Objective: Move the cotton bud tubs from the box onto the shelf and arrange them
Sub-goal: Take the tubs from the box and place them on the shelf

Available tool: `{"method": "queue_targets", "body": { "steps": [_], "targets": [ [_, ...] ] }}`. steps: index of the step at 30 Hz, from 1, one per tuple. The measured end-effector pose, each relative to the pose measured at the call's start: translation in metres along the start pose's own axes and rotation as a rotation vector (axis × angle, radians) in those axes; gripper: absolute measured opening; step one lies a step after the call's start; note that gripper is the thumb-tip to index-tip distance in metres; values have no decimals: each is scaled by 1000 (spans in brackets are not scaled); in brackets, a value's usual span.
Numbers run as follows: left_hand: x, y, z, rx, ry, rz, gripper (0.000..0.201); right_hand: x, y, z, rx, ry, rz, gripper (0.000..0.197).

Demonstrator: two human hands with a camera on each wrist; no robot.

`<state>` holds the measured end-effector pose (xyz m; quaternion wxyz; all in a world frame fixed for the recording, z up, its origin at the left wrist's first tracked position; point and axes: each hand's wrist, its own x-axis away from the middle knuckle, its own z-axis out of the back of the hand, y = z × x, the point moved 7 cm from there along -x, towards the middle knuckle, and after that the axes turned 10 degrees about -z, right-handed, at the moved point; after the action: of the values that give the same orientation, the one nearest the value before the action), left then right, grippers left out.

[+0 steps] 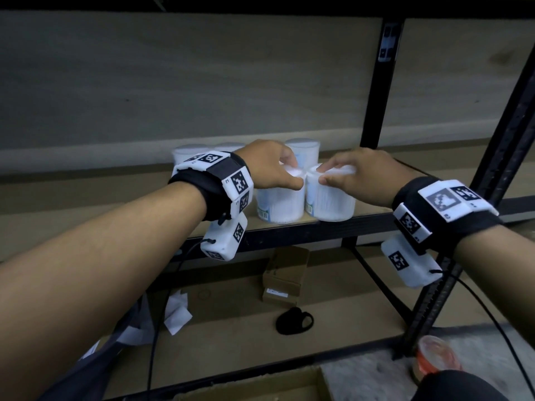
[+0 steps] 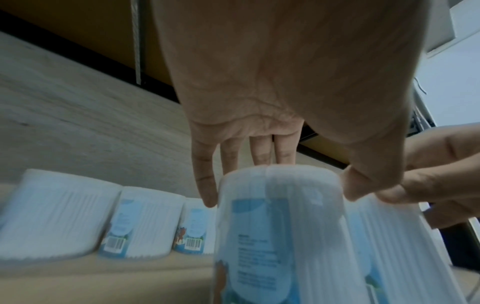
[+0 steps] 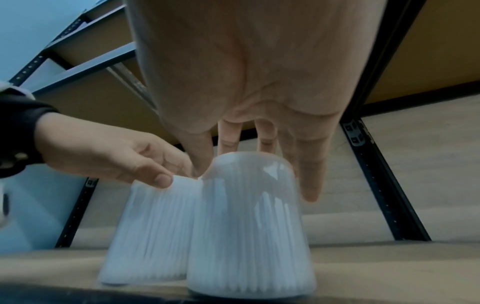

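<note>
Two tubs at the shelf [image 1: 367, 211] front: our left hand [image 1: 267, 166] grips the left tub [image 1: 280, 202], our right hand [image 1: 360, 176] the right tub [image 1: 331, 202]; next, we judge, release and align them.

The left hand [image 1: 267, 166] hides the lid of the near left tub [image 1: 280, 204] and parts of the far tubs [image 1: 302, 151]. The right hand [image 1: 366, 176] covers the right tub [image 1: 331, 202] top. The box [image 1: 260, 386] is cut off by the bottom edge. The tub labels are too blurred to read in the left wrist view.
</note>
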<state>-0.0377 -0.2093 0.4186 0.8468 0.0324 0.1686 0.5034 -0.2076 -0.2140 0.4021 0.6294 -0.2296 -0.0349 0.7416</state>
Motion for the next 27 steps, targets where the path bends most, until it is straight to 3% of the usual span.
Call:
{"method": "queue_targets", "body": {
  "steps": [6,15,27],
  "targets": [
    [7,8,8,-111,19,-48,48,14,-9,8,107,81,20,39],
    [8,14,10,-176,1,-90,36,18,-20,11,104,133,25,31],
    [-9,-5,6,-119,39,-60,39,-14,-16,2,74,135,56,30]
  ]
}}
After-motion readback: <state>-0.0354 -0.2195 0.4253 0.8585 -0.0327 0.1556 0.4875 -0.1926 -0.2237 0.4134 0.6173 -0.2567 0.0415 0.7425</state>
